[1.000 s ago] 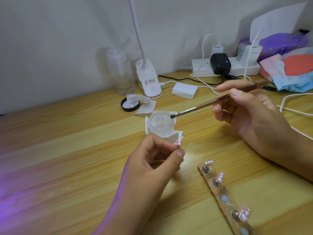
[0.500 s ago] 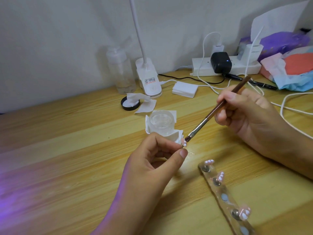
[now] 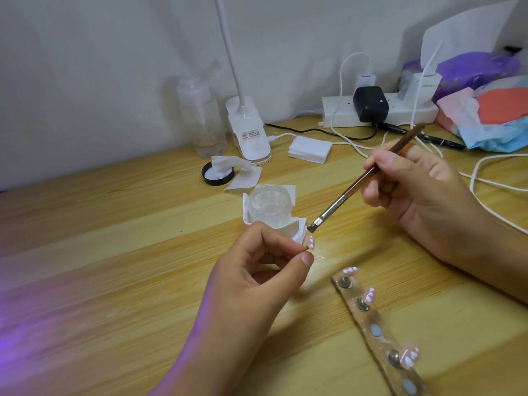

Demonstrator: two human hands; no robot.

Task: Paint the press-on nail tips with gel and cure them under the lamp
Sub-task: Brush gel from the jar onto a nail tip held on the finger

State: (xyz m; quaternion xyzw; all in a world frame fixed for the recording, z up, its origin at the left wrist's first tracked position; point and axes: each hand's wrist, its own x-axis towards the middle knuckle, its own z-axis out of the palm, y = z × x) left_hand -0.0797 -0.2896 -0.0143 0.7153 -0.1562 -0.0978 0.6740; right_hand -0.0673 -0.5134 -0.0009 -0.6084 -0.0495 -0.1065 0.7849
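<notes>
Although a sticker marks the base of the white clip lamp (image 3: 251,135) and grey lettering runs across a white charger (image 3: 425,87), neither can be read; the left hand (image 3: 257,272) has its fingers curled, thumb and forefinger pinching one pink nail tip (image 3: 310,242) with white dots by its base, held above the desk (image 3: 114,252) just in front of the clear gel jar (image 3: 270,205); the right hand (image 3: 414,190) grips a brown brush (image 3: 357,187) like a pen, its bristles just above that tip, not touching; three more tips stand on a clear strip (image 3: 381,338) lying on the desk to the right, making four; one jar, one brush, one black lid (image 3: 217,174), one clear bottle (image 3: 203,118).
</notes>
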